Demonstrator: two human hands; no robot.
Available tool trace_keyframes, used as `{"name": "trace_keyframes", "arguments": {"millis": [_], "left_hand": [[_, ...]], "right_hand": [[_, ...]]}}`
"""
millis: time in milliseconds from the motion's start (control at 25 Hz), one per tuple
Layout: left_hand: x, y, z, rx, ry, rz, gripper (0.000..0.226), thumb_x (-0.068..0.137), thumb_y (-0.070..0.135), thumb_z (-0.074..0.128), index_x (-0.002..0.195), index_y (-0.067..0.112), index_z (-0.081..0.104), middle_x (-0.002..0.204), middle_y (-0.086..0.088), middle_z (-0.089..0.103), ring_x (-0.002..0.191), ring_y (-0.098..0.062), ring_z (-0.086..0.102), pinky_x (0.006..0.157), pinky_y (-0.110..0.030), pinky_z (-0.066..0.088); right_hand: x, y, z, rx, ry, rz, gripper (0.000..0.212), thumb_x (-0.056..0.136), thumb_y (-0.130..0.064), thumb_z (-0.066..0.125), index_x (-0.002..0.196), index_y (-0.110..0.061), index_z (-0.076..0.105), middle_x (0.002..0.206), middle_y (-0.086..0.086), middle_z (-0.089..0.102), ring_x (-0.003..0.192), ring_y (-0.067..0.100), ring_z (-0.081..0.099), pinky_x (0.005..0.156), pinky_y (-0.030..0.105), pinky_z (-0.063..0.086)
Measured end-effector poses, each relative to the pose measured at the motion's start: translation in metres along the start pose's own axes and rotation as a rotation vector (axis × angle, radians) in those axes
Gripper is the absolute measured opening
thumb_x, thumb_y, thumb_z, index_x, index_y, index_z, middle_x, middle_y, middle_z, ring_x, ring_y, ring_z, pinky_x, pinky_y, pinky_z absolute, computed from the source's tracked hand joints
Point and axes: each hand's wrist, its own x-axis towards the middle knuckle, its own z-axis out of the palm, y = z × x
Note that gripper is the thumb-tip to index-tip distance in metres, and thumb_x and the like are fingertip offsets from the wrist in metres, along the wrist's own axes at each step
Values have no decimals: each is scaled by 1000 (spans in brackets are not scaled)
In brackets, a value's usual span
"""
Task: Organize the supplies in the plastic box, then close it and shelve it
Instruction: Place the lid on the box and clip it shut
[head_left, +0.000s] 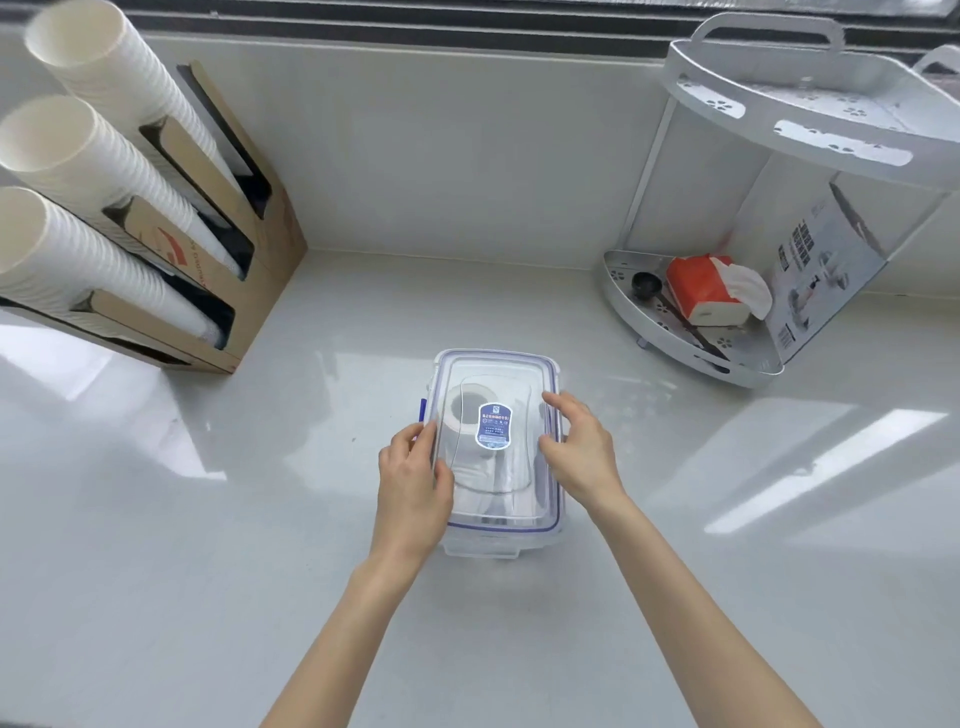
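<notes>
sticker (494, 426): print too small to read | box (498, 540) contents blurred under lid (one roll discernible) | cup stacks (67, 156): cut off left

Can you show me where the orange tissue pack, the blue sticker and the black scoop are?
orange tissue pack (696, 288), head view, its orange side.
blue sticker (494, 425), head view, its middle, on the box lid.
black scoop (646, 284), head view, its round bowl.
</notes>
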Motion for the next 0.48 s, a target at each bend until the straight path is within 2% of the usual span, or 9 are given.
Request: {"name": "trace_keyframes", "arguments": {"millis": [40,160,240,320,400,480], "left_hand": [[-1,-2,1,-3,-1,-10,46,89,2,39,134,8,37,138,-12,40,123,-27,33,88,-9,17],[-3,-7,3,-5,-1,-19,45,89,1,38,134,7,38,138,-13,39,123,-28,33,90,-11,18],[-5,-10,5,-8,4,-25,45,89,1,38,133,6,38,138,-12,39,123,-27,33,89,-9,17],[-7,-14,7,-25,9,-46,44,89,1,37,133,7,39,138,-11,40,123,-26,34,90,-9,18],[-7,-14,7,-45,15,-59,42,89,2,38,131,7,41,136,-11,41,121,-26,36,92,-14,21],[-3,-15,8,-74,29,-90,40,88,4,41,128,7,44,133,-13,44,118,-28,41,96,-22,28]], "right_hand": [[1,2,2,2,-13,5,57,82,6,43,136,-11,43,153,7,30,124,23,45,114,38,28],[1,8,8,25,-26,25,56,83,5,43,136,-11,43,152,6,32,135,24,37,114,36,29],[1,11,10,69,-15,39,56,84,3,45,137,-11,41,149,6,37,136,22,38,114,36,31],[0,15,11,121,-3,60,55,85,0,48,138,-11,38,145,6,43,131,21,43,110,29,35],[0,17,11,140,7,93,51,87,-4,50,137,-10,40,141,5,47,127,20,47,99,22,35],[1,19,12,141,7,119,50,88,-9,50,137,-10,40,142,5,47,127,20,47,98,22,36]]}}
